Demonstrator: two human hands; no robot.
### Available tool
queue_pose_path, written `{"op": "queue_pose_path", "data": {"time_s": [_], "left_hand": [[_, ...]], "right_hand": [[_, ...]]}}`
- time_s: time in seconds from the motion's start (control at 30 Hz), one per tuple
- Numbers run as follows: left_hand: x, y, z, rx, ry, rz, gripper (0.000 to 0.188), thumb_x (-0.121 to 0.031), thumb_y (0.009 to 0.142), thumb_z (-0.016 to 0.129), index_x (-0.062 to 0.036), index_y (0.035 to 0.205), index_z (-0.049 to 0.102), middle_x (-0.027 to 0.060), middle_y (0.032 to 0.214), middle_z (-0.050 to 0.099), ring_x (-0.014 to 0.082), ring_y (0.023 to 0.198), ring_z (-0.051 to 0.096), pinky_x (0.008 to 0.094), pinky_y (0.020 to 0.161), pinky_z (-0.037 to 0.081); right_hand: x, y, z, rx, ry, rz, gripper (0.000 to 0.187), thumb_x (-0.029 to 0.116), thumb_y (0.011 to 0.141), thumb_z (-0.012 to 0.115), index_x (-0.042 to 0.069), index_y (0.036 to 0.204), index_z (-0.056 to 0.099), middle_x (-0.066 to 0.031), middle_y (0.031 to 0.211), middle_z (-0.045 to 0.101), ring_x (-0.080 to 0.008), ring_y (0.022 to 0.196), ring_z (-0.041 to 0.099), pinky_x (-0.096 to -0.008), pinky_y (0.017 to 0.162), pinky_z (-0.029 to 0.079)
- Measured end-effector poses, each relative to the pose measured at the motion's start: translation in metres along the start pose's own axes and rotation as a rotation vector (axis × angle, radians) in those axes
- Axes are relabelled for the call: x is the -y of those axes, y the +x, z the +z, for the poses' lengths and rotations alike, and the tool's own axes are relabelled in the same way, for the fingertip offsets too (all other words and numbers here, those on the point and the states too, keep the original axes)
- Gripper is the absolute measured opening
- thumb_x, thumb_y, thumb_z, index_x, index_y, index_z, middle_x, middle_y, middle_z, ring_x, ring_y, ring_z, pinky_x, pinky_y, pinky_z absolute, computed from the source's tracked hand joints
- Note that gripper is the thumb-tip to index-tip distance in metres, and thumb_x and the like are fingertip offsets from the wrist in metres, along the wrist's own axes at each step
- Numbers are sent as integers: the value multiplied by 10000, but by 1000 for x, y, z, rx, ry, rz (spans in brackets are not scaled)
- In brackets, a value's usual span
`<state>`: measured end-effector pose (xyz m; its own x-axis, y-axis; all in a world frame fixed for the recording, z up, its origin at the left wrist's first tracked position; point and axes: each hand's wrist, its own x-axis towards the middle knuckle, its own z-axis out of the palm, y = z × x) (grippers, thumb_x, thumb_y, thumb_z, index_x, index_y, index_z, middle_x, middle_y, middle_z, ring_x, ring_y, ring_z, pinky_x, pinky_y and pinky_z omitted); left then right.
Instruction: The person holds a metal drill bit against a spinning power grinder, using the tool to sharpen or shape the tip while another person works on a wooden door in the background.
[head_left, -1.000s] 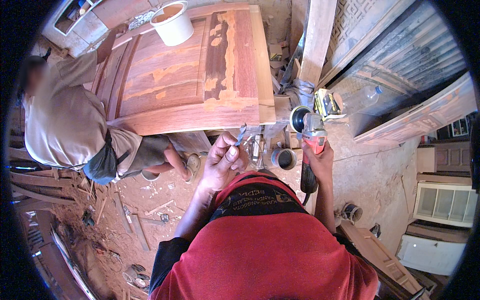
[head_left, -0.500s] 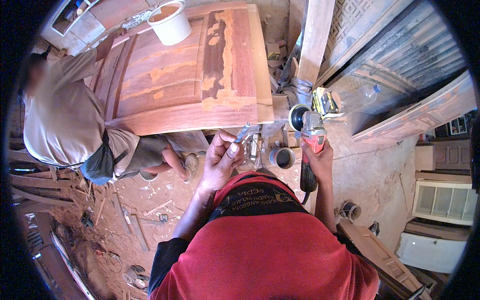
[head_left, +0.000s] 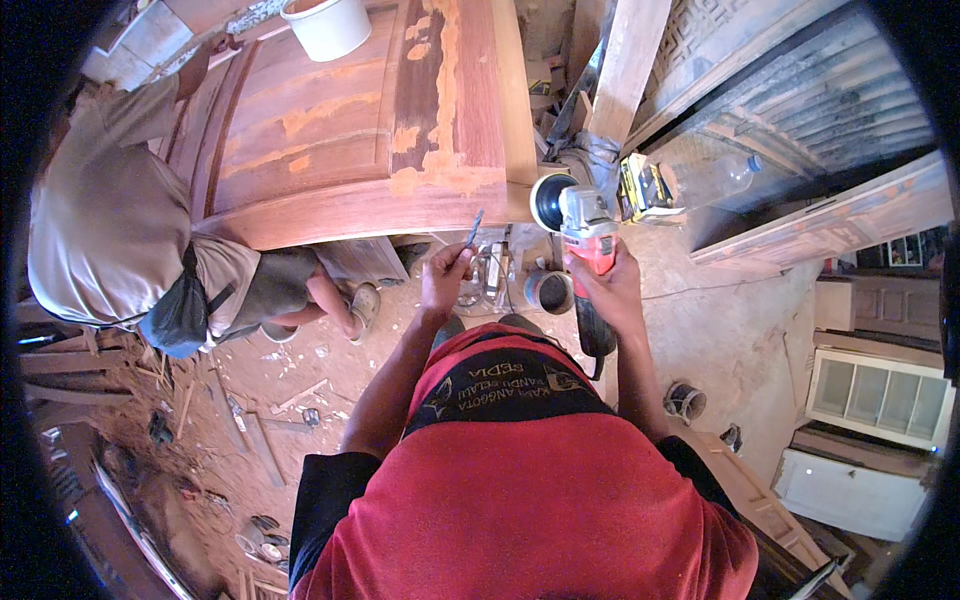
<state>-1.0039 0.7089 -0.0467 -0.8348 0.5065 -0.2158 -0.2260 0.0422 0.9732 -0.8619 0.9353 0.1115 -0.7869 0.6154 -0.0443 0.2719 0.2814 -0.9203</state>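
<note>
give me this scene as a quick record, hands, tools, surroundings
left hand: pinches a slim metal piece
right hand: grips a red and black grinder
panel: wooden, orange patches
bucket: white, on the panel
co-worker: left, beside the panel
box: yellow and black, right of the grinder

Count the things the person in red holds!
2: a thin bluish piece in the left hand, a red power tool in the right hand. More may be hidden.
</note>
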Motion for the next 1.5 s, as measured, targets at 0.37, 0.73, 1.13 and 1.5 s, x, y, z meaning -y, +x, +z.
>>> {"op": "queue_pose_path", "data": {"time_s": [0.37,0.73,1.13,1.5], "left_hand": [[25,17,6,-140,174,150,226,-165,973,669,3,1112,727,35,720,661,64,652,576,270,616,502],[37,21,5,-165,203,145,240,-231,985,668,-36,1101,747,0,644,577,63,585,506,271,543,429],[51,27,7,-144,212,144,265,-210,989,657,-27,1167,729,31,719,679,84,639,584,284,605,495],[47,25,7,-149,253,135,286,-236,983,665,-25,1166,731,47,662,618,98,616,549,305,589,475]], "right_hand": [[12,21,39,146,-55,-61,448,260,821,826,-13,1118,630,-100,922,736,-181,814,703,-334,751,557],[0,35,63,258,-385,34,624,464,756,823,5,1132,627,-188,965,733,-346,888,724,-428,807,563],[11,33,63,276,-451,-4,685,512,778,797,-15,1170,604,-210,950,725,-374,911,723,-439,804,563],[31,25,73,299,-668,-26,794,573,775,767,-64,1198,553,-268,970,707,-422,926,709,-476,817,566]]}}
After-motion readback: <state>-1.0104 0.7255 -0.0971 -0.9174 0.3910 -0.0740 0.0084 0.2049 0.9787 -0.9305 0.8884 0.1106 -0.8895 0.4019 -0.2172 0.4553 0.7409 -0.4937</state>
